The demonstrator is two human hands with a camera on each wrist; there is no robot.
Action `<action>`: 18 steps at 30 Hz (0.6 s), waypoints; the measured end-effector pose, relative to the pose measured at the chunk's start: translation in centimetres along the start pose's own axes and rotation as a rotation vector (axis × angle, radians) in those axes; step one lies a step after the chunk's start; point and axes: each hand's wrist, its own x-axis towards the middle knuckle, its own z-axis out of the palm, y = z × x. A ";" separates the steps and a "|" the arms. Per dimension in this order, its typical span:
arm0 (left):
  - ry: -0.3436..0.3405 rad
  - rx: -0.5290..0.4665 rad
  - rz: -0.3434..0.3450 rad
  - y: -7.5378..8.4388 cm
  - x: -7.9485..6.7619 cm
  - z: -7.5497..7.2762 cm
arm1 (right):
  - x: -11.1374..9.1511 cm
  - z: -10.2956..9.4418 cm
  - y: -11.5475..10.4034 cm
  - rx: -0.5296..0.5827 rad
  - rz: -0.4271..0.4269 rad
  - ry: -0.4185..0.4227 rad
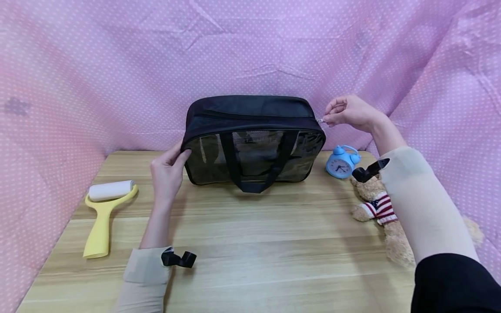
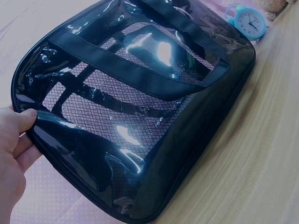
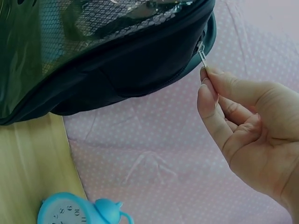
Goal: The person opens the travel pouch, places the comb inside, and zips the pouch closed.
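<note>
A black bag (image 1: 250,106) with a see-through front panel and a black strap handle (image 1: 252,187) stands upright at the back of the table. At its left edge, my left hand (image 1: 168,169) pinches the side between thumb and fingers; the left wrist view shows the thumb (image 2: 28,119) on the front face. On the bag's upper right corner, my right hand (image 1: 352,114) pinches a small metal zipper pull (image 3: 202,57) between thumb and fingertips. Glare on the clear panel (image 2: 126,93) hides most of what lies behind it.
To the right of the bag stands a blue alarm clock (image 1: 339,164). A teddy bear (image 1: 395,234) in a striped top lies partly behind my right forearm. On the left lies a yellow-handled lint roller (image 1: 99,228). Pink dotted cloth (image 1: 250,52) hangs behind the wooden table (image 1: 266,256).
</note>
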 end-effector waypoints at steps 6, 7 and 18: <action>-0.001 0.002 0.004 0.0 0.0 0.1 | -0.3 -0.2 1.9 0.049 0.029 0.015; -0.001 0.001 0.003 0.0 0.0 0.1 | -0.3 -0.2 2.1 0.061 0.028 0.013; 0.003 -0.012 0.000 0.0 0.0 0.0 | -0.1 0.3 4.5 0.032 0.024 -0.022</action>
